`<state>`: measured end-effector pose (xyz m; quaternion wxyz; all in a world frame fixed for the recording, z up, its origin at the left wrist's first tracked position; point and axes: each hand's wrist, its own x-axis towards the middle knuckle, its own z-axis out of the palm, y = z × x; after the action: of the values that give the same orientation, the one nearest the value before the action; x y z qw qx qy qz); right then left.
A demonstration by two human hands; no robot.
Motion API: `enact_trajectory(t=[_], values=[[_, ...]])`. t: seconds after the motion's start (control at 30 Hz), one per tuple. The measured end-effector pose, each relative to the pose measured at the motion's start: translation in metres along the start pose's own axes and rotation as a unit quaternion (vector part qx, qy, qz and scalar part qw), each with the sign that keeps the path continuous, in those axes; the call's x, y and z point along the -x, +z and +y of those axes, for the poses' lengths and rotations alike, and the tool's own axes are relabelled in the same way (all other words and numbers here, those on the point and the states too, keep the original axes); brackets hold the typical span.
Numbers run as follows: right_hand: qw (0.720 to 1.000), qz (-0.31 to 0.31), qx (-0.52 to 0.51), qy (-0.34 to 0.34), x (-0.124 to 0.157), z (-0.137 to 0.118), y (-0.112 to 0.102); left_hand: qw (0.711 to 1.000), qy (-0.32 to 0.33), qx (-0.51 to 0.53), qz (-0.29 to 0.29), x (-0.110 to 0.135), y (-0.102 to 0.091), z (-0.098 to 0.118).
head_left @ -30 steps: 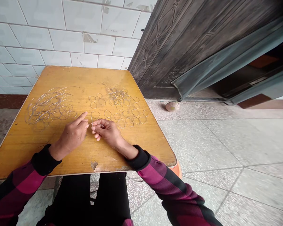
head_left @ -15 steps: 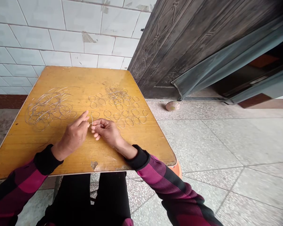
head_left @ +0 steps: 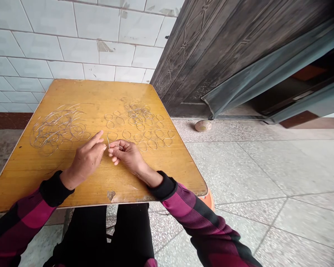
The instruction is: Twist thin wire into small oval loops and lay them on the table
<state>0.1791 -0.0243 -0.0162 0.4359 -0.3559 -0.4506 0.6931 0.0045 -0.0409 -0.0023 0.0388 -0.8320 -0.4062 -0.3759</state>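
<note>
Both my hands meet near the middle of a worn yellow wooden table (head_left: 80,189). My left hand (head_left: 85,161) and my right hand (head_left: 128,155) each pinch an end of one thin wire piece (head_left: 109,142), which stands up between the fingertips. A tangled heap of loose wire (head_left: 57,128) lies on the table to the left of my hands. Beyond my right hand, several small twisted wire loops (head_left: 140,124) are spread out in rows.
A white tiled wall (head_left: 72,40) rises behind the table. A dark carved door (head_left: 211,55) leans at the right, with a small round object (head_left: 203,126) on the terrazzo floor (head_left: 267,174) below it. My black-clad legs sit under the table's chipped front edge.
The hands have shifted only slightly, still working the same wire piece between the fingertips. Nothing else on the table has moved.
</note>
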Motion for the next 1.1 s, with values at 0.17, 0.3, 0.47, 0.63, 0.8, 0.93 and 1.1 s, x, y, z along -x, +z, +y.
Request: enact_trajectory(t=[0.17, 0.3, 0.47, 0.63, 0.8, 0.93, 1.1], values=[[1.000, 0.009, -0.004, -0.006, 0.001, -0.002, 0.001, 1.000, -0.003, 0.002, 0.008, -0.002, -0.003, 0.000], [1.000, 0.009, -0.006, -0.006, 0.001, -0.002, 0.000, 1.000, -0.003, -0.005, 0.015, -0.003, -0.005, 0.000], [1.000, 0.004, -0.013, -0.009, 0.002, -0.004, -0.001, 1.000, 0.005, -0.010, 0.027, -0.004, -0.012, -0.007], [1.000, -0.007, -0.019, -0.006, 0.003, -0.005, -0.001, 0.999, -0.004, 0.032, 0.030, -0.006, -0.015, -0.015], [1.000, -0.029, -0.006, 0.004, 0.001, -0.004, -0.001, 0.998, 0.011, 0.052, 0.027, -0.006, -0.014, -0.015], [1.000, -0.010, 0.015, -0.024, 0.002, -0.022, -0.013, 0.999, 0.001, 0.027, 0.031, -0.006, -0.015, -0.015], [0.984, 0.125, 0.075, -0.104, 0.030, -0.055, -0.057, 1.000, 0.020, 0.008, 0.009, -0.003, -0.013, -0.019]])
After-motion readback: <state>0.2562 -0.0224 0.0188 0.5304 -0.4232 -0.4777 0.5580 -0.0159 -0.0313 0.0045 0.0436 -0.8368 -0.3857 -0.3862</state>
